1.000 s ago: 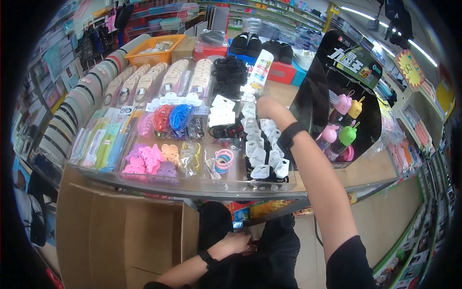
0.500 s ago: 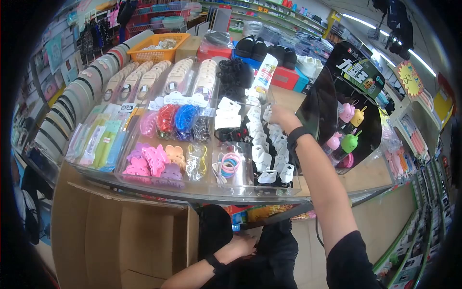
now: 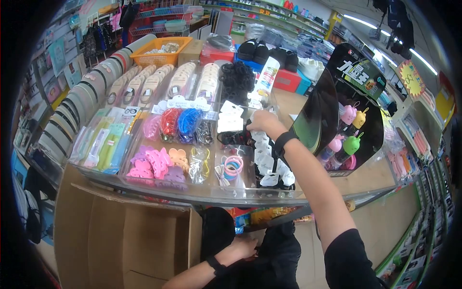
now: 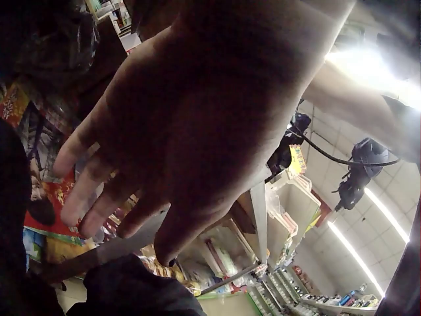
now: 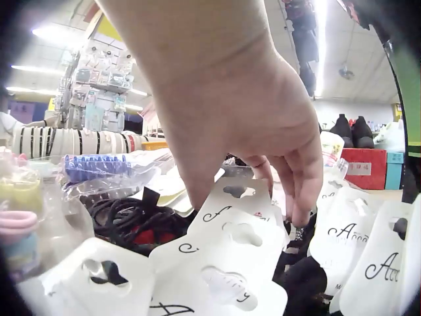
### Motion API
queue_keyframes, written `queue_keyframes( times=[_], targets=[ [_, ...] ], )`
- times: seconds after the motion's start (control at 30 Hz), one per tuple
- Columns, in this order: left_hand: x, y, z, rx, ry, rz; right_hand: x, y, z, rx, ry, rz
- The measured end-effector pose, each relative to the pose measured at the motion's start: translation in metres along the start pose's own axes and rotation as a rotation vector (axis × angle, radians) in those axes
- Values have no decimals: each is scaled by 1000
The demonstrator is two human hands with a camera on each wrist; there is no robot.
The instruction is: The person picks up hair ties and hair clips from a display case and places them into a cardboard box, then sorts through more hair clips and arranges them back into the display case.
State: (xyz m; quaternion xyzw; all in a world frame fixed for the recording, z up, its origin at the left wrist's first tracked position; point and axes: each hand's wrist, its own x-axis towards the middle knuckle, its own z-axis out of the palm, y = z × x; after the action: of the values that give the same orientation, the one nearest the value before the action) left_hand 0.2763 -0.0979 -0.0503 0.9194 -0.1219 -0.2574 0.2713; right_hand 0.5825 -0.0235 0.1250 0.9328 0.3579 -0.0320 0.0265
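My right hand [image 3: 265, 123] reaches over the rows of white-carded black hair ties [image 3: 263, 156]. In the right wrist view the thumb and fingers of the right hand [image 5: 243, 131] straddle a white card [image 5: 230, 197] and curl down around it; the fingertips are partly hidden among the cards. Black hair ties [image 5: 135, 220] lie beside the thumb. My left hand [image 3: 244, 247] is low between the dark-clothed legs. In the left wrist view the left hand [image 4: 191, 125] has its fingers loosely extended, holding nothing.
Clear trays hold claw clips [image 3: 159, 161] and coloured hair rings [image 3: 233, 166]. A black bottle display [image 3: 337, 120] stands right of the right arm. An orange basket [image 3: 159, 57] and shoes [image 3: 262, 50] are behind. An open cardboard box [image 3: 130, 231] sits below the table at left.
My right hand has moved left and slightly toward me, from the right-hand row of cards onto the left-hand one. The left hand stays low between the legs.
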Motion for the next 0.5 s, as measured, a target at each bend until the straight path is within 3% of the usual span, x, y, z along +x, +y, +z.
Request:
queue_keyframes(
  times=[0.17,0.33,0.5],
  targets=[
    [-2,-1,0,14,34,1,0,0,2,52,-1,54],
    [2,-2,5,6,29,10,5,4,7,123,180,95],
    [-1,2,-4,2,-24,-2,4,8,-2,147,164,129]
  ],
)
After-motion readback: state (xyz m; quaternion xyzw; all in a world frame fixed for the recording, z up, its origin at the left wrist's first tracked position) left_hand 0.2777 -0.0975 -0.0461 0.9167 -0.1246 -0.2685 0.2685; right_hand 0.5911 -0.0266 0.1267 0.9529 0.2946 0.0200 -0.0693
